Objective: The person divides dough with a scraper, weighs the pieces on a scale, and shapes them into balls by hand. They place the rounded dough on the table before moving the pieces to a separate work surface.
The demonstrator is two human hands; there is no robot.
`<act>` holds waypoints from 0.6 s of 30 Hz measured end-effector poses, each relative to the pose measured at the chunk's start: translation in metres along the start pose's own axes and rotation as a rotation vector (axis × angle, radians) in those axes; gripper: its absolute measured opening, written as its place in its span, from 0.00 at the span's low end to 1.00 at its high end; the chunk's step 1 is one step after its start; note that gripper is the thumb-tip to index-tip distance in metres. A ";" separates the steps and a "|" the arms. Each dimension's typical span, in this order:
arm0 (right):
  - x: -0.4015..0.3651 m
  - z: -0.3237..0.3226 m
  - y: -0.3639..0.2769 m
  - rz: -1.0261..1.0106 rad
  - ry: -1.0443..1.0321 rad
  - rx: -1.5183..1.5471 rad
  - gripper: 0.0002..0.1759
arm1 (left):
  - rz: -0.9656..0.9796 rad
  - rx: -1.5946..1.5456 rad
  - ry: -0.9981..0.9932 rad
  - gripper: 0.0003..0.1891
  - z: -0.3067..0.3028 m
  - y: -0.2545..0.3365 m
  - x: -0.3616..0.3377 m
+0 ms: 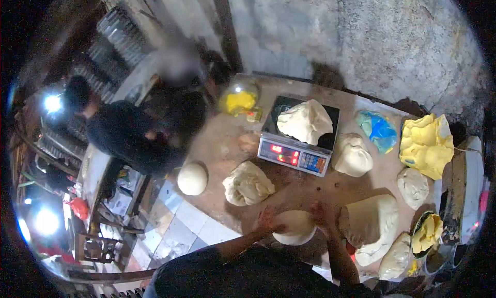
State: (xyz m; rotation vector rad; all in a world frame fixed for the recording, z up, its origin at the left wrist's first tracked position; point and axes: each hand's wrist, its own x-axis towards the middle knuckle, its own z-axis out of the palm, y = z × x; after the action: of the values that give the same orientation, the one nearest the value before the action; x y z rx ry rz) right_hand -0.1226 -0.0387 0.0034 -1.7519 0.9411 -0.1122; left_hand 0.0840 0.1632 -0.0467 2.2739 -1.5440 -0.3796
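A smooth round dough ball (293, 230) sits at the table's near edge, between my two hands. My left hand (267, 221) cups its left side, with the thumb over the dough. Against its right side is my right hand (321, 216); the fingers of both hands are blurred. Ahead, a digital scale (294, 156) with a lit red display carries a rough dough lump (306, 121). To the left lie a wrinkled dough piece (248, 184) and another smooth round dough ball (192, 179). Right of my right hand is a large dough mass (380, 225).
More dough (353, 156) rests beside the scale. On the right are a blue-and-green plastic bag (380, 131), a yellow crumpled sheet (426, 145) and a bowl with yellow contents (428, 233). A clear container (238, 99) stands at the back left. Another person (124, 130) works beyond.
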 end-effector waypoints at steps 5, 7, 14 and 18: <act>-0.005 0.019 0.188 0.181 -0.078 0.561 0.26 | -0.259 -1.271 -0.431 0.35 -0.047 0.044 -0.027; -0.030 0.018 0.154 0.338 0.006 0.753 0.26 | -0.242 -1.456 -0.482 0.35 -0.048 0.058 -0.017; 0.004 0.072 -0.040 0.294 0.202 1.097 0.27 | -0.115 -1.747 -0.412 0.36 -0.123 0.029 0.016; 0.058 0.110 -0.232 -0.083 -0.048 1.240 0.27 | -0.066 -1.669 -0.018 0.37 -0.202 -0.047 0.038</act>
State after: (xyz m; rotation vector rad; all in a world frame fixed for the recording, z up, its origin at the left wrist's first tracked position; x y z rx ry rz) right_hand 0.0960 0.0301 0.1331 -0.6273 0.5293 -0.5699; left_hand 0.2210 0.1732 0.1127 0.9326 -0.5444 -1.1254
